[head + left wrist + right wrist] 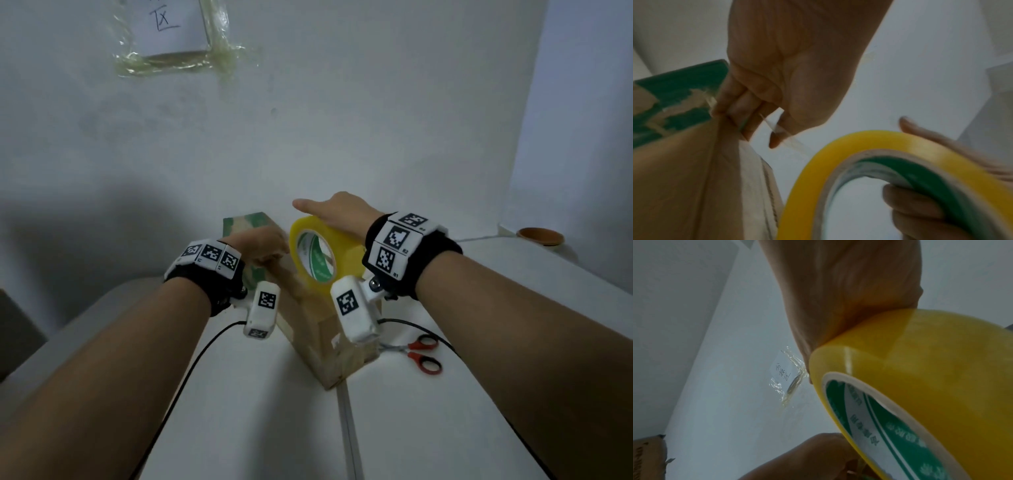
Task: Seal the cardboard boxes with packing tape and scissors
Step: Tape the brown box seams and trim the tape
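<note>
A long brown cardboard box (318, 346) with green print at its far end lies on the white table (445, 428), running away from me. My left hand (270, 251) rests on the box's top, its fingers curled; in the left wrist view the left hand (756, 128) pinches the clear tape end (785, 134) against the box (684, 170). My right hand (334, 212) grips the yellow tape roll (317, 255) upright just above the box, thumb through the core. The right wrist view shows the roll (920, 378) close up. Red-handled scissors (423, 353) lie right of the box.
A wall (342, 120) stands close behind the box, with a paper note (171, 24) taped on it. An orange bowl (540, 236) sits at the table's far right. Black cables (191, 370) trail across the table. A printed cardboard corner (647, 456) shows at the left.
</note>
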